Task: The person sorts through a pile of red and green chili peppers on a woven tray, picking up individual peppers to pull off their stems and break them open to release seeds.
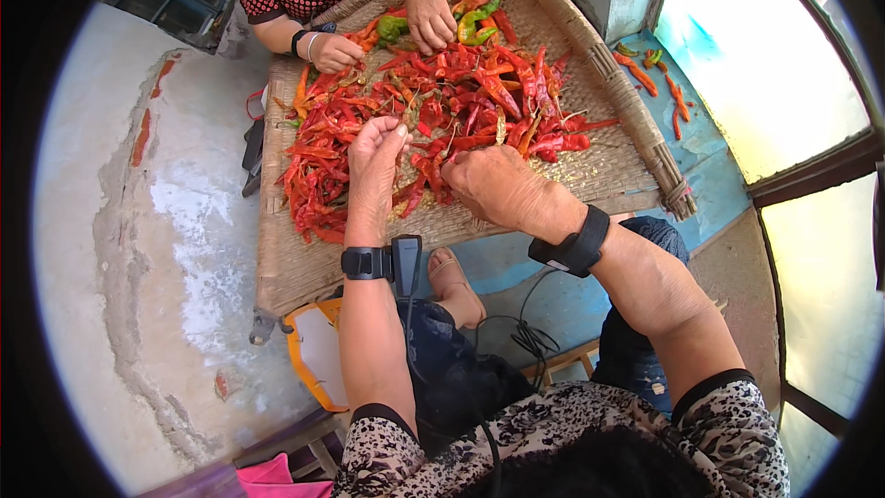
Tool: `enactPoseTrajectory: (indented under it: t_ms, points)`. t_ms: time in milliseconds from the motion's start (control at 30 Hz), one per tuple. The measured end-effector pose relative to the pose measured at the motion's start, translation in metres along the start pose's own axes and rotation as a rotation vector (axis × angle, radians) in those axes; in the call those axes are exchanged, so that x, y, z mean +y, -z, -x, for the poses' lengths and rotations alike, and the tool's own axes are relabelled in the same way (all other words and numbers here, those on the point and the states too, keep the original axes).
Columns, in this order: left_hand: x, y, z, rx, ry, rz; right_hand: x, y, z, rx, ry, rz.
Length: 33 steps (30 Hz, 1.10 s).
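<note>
A heap of red chili peppers (323, 159), some wrinkled and drying, is spread over a woven bamboo tray (608, 186). At the near side of the heap my left hand (373, 166) has its thumb and fingers pinched together. A brownish shrivelled bit shows by the fingertips, too small to name. To its right my right hand (502, 186) is closed, back upward, low over the peppers; its fingers hide whatever they grip. Pale seeds lie scattered on the weave between and beyond my hands.
Across the tray, another person's two hands (430, 17) touch the peppers near some green chilies (477, 23). More chilies (680, 97) lie on a blue surface at the right, beside bright window panes (765, 55). A cracked wall (175, 221) is at the left. A black cable (533, 337) dangles below.
</note>
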State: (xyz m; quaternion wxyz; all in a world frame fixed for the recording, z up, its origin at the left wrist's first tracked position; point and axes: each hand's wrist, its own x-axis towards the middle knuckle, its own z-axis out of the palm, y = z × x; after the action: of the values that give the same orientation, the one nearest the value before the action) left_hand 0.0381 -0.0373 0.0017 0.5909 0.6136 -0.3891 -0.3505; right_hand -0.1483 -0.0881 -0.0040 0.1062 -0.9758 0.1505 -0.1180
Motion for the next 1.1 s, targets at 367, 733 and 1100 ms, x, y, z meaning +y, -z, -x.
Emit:
enactPoseTrajectory:
  t_ms: [367,733,1100]
  points:
    - [0.002,-0.001,0.028,-0.173,0.045,0.258,-0.003,-0.005,-0.022,0.236,-0.404,-1.520]
    - [0.006,0.001,0.034,-0.138,0.125,-0.120,0.003,-0.014,-0.029,0.475,-0.665,-1.524]
    - [0.009,0.090,0.030,0.455,-0.240,-0.595,0.024,0.012,-0.015,0.691,-0.603,-1.474]
